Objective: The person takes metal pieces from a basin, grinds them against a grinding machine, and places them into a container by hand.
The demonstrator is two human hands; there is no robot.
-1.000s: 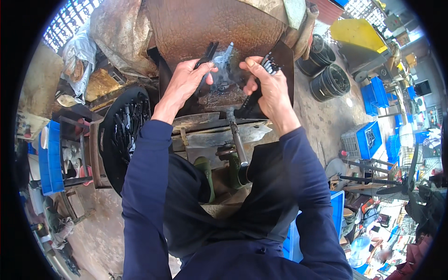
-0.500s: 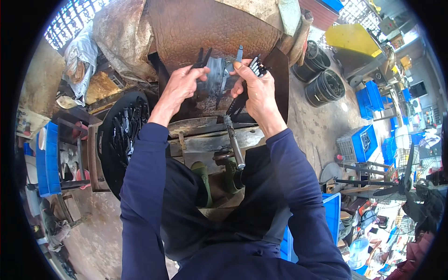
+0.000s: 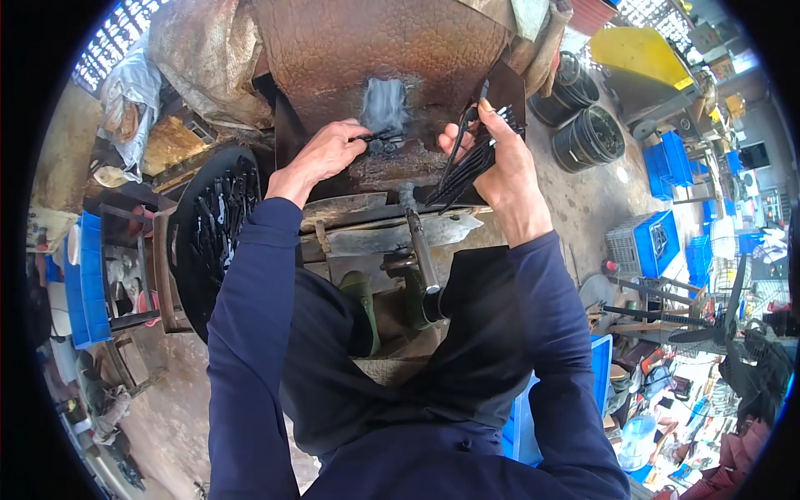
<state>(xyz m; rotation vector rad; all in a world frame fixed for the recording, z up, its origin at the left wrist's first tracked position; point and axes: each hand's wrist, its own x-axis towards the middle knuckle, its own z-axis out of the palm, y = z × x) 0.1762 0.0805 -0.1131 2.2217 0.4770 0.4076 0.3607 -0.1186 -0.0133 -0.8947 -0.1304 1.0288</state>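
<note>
My right hand grips a bundle of thin dark metal pieces, fanned out and pointing down-left. My left hand pinches one dark metal piece and holds its tip against the worn grey patch on a rusty, dimpled metal plate. Both hands are over the sloped front of the rusty machine. A short metal lever sticks out below the hands.
A round black tub with several dark metal pieces stands at my left. Blue crates sit further left, more blue crates and black rings at the right. My green boots rest under the machine.
My hands have moved apart. The right hand pulled the bundle to the right, and the left hand now presses a single piece on the grey patch, where a puff of dust shows.
</note>
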